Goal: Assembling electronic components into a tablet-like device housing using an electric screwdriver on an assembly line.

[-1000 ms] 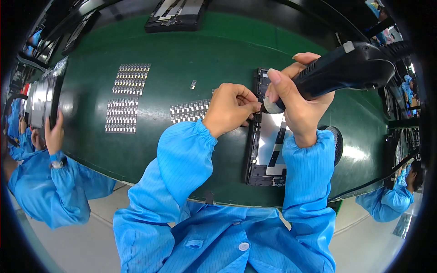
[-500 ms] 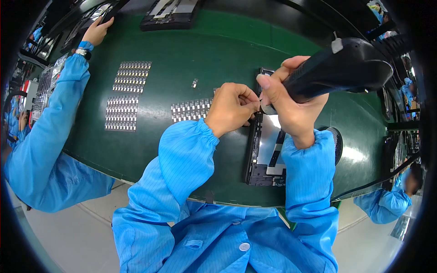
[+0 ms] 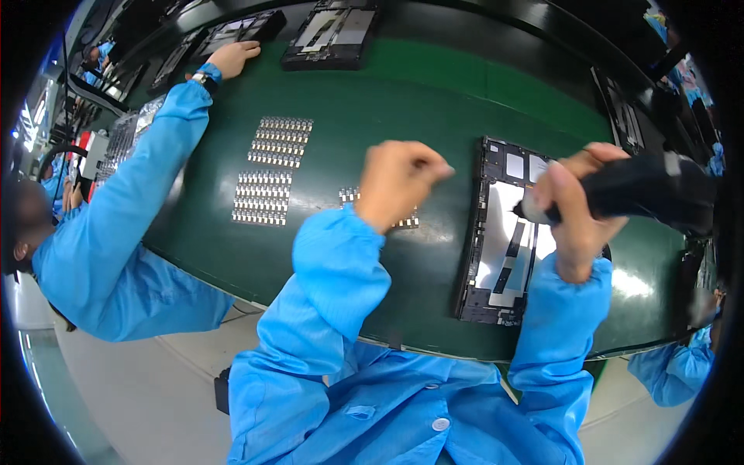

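Note:
My right hand [image 3: 577, 213] is wrapped round a black electric screwdriver [image 3: 647, 190]. Its narrow nose points left over an opened, tablet-like device [image 3: 484, 263] with a black frame, silver panels and a dark ribbon strip. Whether the tip touches the device I cannot tell. My left hand [image 3: 397, 182] hovers left of the device, thumb and fingers pinched together and somewhat blurred; anything between them is too small to make out. Beneath that hand lies a partly hidden group of small black-and-white parts [image 3: 349, 195].
Two blocks of small parts, an upper [image 3: 280, 141] and a lower [image 3: 262, 198], lie in rows on the green table [image 3: 418, 302]. Another opened device [image 3: 329, 35] stands at the back. At far left, a co-worker's hand [image 3: 234, 58] touches a similar device [image 3: 252, 29].
My hands have drawn apart: the left has come away from the device's edge, and the right has shifted lower over its panel with the screwdriver. The view has shifted. The co-worker's hand has moved.

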`<control>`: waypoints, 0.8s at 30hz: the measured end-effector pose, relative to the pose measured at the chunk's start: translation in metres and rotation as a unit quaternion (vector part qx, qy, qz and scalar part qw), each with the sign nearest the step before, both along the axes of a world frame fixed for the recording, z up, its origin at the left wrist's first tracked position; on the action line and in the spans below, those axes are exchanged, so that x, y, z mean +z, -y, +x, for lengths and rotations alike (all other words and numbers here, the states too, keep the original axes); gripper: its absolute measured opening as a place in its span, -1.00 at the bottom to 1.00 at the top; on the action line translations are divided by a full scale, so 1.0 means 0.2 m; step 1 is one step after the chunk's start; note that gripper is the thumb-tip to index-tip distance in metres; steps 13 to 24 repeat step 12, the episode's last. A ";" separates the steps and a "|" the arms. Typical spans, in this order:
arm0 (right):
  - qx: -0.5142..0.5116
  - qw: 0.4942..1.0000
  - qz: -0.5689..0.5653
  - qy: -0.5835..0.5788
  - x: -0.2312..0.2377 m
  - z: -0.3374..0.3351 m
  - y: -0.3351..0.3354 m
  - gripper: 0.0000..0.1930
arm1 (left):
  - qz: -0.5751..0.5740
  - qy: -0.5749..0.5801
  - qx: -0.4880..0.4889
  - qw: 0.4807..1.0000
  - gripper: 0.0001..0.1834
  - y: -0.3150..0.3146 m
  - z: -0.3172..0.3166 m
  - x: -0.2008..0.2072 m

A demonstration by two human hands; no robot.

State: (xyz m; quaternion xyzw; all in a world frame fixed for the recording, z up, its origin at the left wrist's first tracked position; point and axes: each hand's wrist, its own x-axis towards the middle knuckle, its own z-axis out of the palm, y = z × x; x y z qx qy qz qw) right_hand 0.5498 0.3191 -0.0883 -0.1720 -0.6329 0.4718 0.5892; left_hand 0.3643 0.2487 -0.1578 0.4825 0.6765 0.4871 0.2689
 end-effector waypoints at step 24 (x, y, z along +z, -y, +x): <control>-0.094 0.993 -0.051 0.043 -0.06 0.75 -0.06 -0.43 | -0.079 -0.221 0.020 0.972 -0.83 0.03 -0.35 -0.08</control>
